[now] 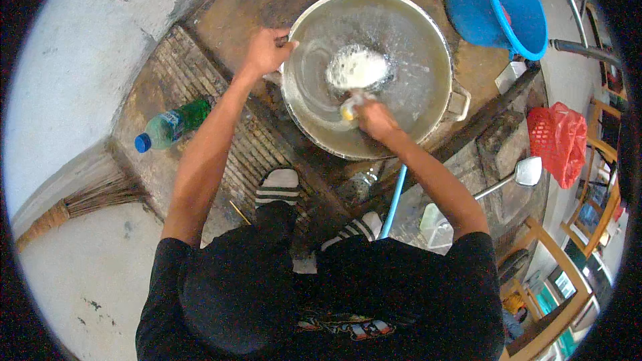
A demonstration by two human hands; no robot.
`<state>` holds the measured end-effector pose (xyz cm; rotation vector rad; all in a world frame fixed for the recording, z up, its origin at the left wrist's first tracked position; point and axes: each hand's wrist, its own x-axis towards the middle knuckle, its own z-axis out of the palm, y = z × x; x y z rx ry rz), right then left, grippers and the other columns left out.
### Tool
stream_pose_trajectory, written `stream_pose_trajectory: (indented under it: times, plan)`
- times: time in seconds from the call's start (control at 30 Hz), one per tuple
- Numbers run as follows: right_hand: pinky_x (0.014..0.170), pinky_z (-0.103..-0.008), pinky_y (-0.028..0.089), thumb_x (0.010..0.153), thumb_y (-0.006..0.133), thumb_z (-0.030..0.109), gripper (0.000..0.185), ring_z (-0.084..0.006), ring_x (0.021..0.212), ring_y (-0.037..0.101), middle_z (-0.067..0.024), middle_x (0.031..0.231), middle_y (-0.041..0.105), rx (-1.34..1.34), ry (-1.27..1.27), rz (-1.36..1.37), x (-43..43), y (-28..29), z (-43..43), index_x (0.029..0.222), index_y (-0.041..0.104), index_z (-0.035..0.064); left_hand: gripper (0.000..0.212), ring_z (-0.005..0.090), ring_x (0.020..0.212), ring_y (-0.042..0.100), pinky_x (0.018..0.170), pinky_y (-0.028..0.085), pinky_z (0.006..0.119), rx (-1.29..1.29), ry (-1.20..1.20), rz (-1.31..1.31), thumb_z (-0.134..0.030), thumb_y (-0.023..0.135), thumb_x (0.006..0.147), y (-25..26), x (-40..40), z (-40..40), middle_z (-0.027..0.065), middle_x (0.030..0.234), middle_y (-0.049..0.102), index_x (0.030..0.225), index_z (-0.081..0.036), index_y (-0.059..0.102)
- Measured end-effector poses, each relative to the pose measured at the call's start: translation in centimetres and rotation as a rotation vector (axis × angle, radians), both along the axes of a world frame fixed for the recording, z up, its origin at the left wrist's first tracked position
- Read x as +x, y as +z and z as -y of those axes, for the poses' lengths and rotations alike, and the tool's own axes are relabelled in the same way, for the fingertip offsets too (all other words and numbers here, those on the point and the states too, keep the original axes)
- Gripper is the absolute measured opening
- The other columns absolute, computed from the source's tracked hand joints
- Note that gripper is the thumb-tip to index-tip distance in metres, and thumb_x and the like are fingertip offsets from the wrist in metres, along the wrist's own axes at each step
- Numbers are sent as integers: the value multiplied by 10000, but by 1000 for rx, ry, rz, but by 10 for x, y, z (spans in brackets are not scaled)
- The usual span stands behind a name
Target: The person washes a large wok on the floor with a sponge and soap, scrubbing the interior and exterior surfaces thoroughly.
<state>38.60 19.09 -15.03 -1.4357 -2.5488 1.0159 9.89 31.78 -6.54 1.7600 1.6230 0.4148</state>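
Note:
A large round metal pot (pixel 421 110) with side handles stands in front of me on the wet floor. White foam (pixel 357 67) lies at the middle of its inside, and soapy smears run across the metal around it. My left hand (pixel 271 52) grips the pot's rim at the left, above the handle on that side. Inside the pot, just below the foam, my right hand (pixel 376 118) is closed on a small yellow-and-white scrubbing sponge (pixel 348 110). Motion blurs the sponge and the fingers.
At the upper right stands a blue plastic bucket (pixel 471 10). A green bottle (pixel 175 123) with a blue cap lies left of me; a broom (pixel 100 200) rests beyond it. To the right are a red plastic bag (pixel 562 145), a long-handled metal utensil (pixel 528 171) and a light-blue pole (pixel 394 200).

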Motion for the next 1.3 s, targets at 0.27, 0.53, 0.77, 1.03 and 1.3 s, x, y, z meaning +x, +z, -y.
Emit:
stream_pose_trajectory:
  times: [0.27, 0.53, 0.77, 1.03, 1.3]
  plan:
    - [907, -488, 421, 686, 684, 196, 566, -386, 1076, 519, -214, 1235, 515, 200, -596, -31, -83, -23, -34, 1222, 536, 90, 368, 277, 736, 670, 707, 513, 355, 42, 14, 17, -289, 712, 749, -12, 16, 11, 153, 836, 684, 1028, -52, 668]
    - [1032, -512, 320, 776, 559, 116, 528, -315, 1307, 349, -133, 1418, 363, 280, -27, 527, 12, 24, 41, 1293, 497, 204, 349, 279, 671, 653, 634, 493, 380, 44, 44, -114, -315, 737, 725, -17, -5, 22, 168, 750, 663, 921, -33, 674]
    - [1076, -566, 220, 893, 407, 146, 420, -372, 1395, 126, -163, 1522, 126, 565, -269, 857, 87, 40, -3, 1296, 450, 39, 330, 306, 681, 660, 636, 496, 404, 156, -49, -100, -292, 701, 765, -2, 24, 46, 196, 732, 656, 882, 15, 669]
    - [1101, -510, 204, 847, 514, 436, 505, -325, 1392, 178, -145, 1495, 229, 178, -233, 473, -6, 18, 81, 1254, 540, 137, 520, 392, 859, 634, 776, 474, 459, -235, -96, -204, -439, 551, 846, -48, -15, 53, 271, 834, 644, 972, 58, 636]
    - [1050, -472, 310, 773, 528, 174, 339, -318, 1338, 321, -168, 1411, 390, 45, -570, 574, -1, 13, 85, 1080, 663, 120, 453, 227, 628, 588, 559, 463, 364, -518, 67, 113, -375, 611, 845, -40, 1, 81, 118, 776, 642, 1006, 48, 613]
